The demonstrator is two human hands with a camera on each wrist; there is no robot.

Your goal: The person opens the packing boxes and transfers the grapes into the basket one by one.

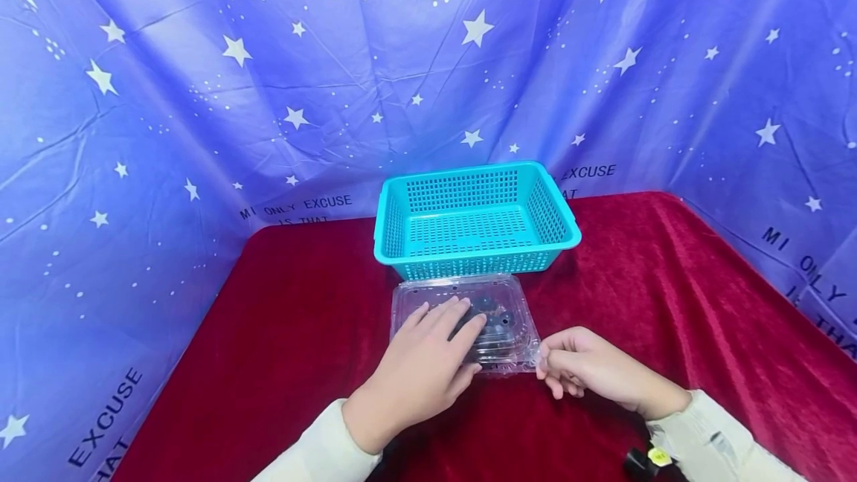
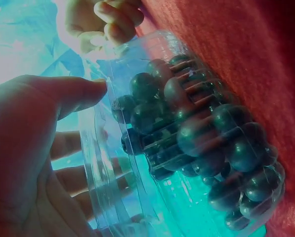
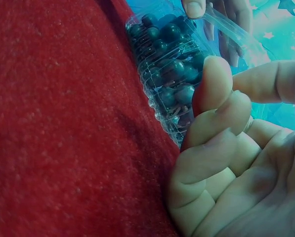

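A clear plastic clamshell box [image 1: 415,302] lies on the red cloth, in front of the basket. Dark grapes [image 2: 194,138] with stems show through its walls in both wrist views. My left hand [image 1: 418,370] rests on the lid, fingers extended across it; in the left wrist view the thumb lies along the near side. At the box's near right corner, my right hand [image 1: 589,370] pinches the plastic edge between thumb and forefinger. Its other fingers [image 3: 201,163] are curled in, as the right wrist view shows. The exact grip on the corner is partly hidden.
A turquoise plastic basket [image 1: 472,244] with perforated walls stands just behind the box. Red velvet-like cloth [image 1: 301,341] covers the table. A blue curtain with white stars [image 1: 375,58] hangs behind and at the sides. A small black object [image 1: 639,463] shows by the right sleeve.
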